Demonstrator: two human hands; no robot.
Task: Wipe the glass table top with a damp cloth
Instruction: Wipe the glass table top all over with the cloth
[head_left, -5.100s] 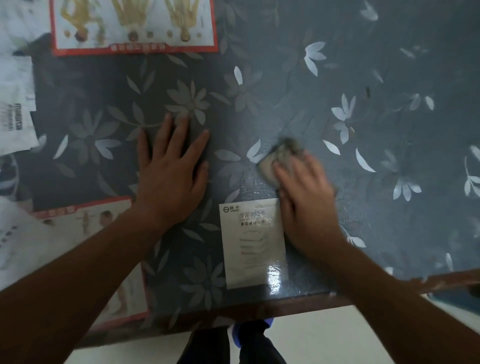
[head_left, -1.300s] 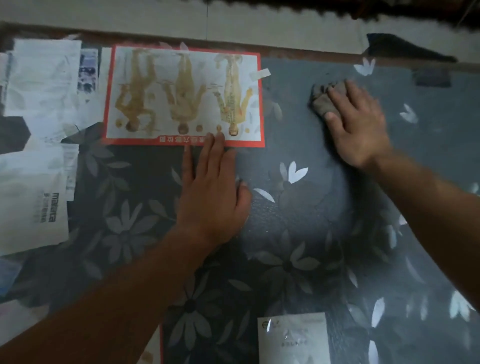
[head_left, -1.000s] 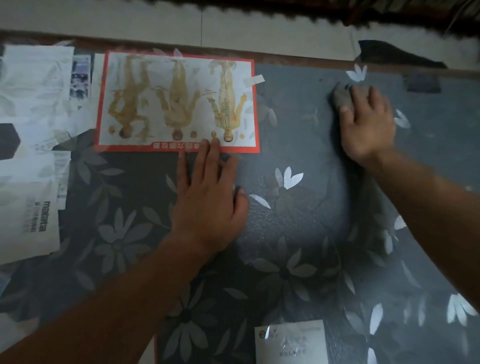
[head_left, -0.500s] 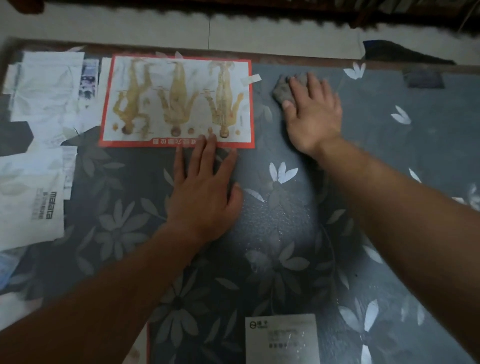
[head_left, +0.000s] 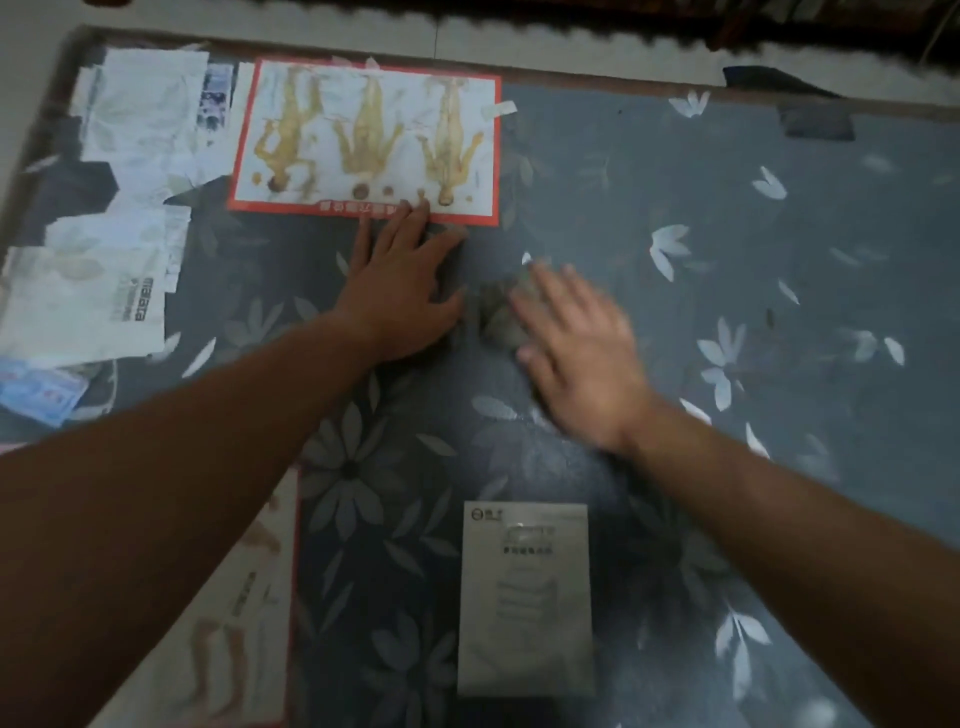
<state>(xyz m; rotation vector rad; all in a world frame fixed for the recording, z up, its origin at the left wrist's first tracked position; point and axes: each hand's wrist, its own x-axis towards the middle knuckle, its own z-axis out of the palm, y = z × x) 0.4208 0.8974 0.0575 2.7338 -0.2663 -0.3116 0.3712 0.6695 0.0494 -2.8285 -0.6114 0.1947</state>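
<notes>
Since half a second ago the right hand (head_left: 576, 353) has swept the cloth (head_left: 501, 317) back from the far edge to the middle of the table (head_left: 753, 291), just right of the left hand (head_left: 400, 291). Right fingers (head_left: 545, 296) lie flat and spread over the cloth, pressing it to the glass rather than clenching it; the hand is motion-blurred. Grey cloth shows just left of those fingers, close to the left thumb. Left fingers (head_left: 410, 223) are released and flat on the glass, their tips touching the near edge of the red-bordered chart (head_left: 363, 140). Papers (head_left: 104, 249) lie well left of them, and a white leaflet (head_left: 524, 597) lies nearer the person than both hands.
</notes>
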